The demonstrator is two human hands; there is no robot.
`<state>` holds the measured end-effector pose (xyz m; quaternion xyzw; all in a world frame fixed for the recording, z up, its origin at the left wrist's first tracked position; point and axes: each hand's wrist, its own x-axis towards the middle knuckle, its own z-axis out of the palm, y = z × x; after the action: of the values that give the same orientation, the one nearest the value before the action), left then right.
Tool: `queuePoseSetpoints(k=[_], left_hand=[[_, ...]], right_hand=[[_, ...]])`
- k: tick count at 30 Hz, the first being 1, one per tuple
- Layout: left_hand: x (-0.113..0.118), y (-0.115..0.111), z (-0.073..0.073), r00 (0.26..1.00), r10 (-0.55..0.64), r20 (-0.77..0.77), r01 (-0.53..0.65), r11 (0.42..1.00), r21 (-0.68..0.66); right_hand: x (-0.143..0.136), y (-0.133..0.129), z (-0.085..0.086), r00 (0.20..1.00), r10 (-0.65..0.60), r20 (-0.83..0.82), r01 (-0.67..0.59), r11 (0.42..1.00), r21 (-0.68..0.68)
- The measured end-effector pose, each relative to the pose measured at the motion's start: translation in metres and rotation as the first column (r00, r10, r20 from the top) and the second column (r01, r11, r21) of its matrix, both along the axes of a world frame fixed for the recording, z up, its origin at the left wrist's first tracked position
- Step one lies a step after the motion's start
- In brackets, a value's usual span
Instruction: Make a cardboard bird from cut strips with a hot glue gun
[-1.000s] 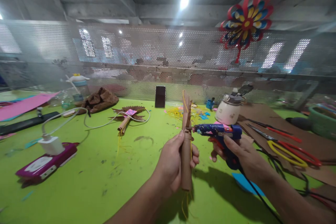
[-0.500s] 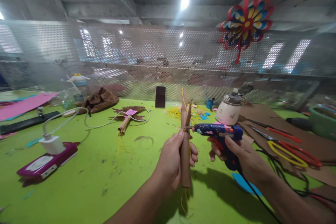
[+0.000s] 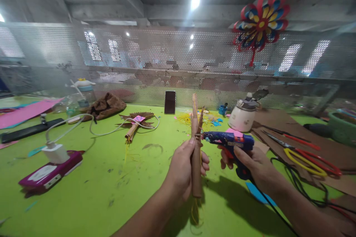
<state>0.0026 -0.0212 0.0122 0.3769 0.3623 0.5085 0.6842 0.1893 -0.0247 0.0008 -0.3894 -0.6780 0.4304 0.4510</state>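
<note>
My left hand (image 3: 182,166) is wrapped round a brown cardboard tube (image 3: 196,172), held roughly upright over the green table. Cardboard pieces rise from the tube's top, and yellow strands hang below its lower end. In my right hand (image 3: 258,164) is a blue hot glue gun (image 3: 229,139), its nozzle at the upper part of the tube, by the join with the cardboard pieces. Whether the tip touches the cardboard, I cannot tell. Its black cord trails down beneath my right wrist.
A cardboard figure with a pink patch (image 3: 139,119) lies left, crossed by a white cable. Further left is a purple power strip (image 3: 51,174) with a charger. A phone (image 3: 170,102) stands at the back. Scissors (image 3: 302,152), cardboard sheets and a white bottle (image 3: 241,115) are right.
The glue gun has shifted slightly left, bringing its nozzle closer in against the tube. The tube's top has tilted a little; my left hand stays nearly in place.
</note>
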Motion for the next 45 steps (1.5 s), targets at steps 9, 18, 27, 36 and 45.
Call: queuePoseSetpoints(k=[9,18,27,36,45], left_hand=[[-0.002,0.002,0.001,0.999,0.016,0.051,-0.016,1.000,0.005],[-0.006,0.004,0.004,0.994,-0.002,0.106,0.008,0.998,-0.058],[-0.009,0.004,0.007,0.960,-0.149,0.238,0.179,0.978,-0.111],[-0.010,0.000,0.012,0.921,-0.209,0.328,0.253,0.963,-0.095],[-0.011,0.000,0.016,0.934,-0.182,0.307,0.227,0.966,-0.120]], right_hand=[[0.001,-0.002,0.004,0.998,0.015,0.061,-0.015,1.000,0.000],[0.001,-0.003,0.007,0.897,0.029,-0.441,-0.120,0.977,-0.179],[-0.001,-0.003,0.007,0.917,0.013,-0.399,-0.096,0.977,-0.189],[-0.001,-0.003,0.005,0.944,0.000,-0.329,-0.061,0.983,-0.174],[0.000,-0.004,0.002,0.916,0.031,-0.401,-0.105,0.981,-0.163]])
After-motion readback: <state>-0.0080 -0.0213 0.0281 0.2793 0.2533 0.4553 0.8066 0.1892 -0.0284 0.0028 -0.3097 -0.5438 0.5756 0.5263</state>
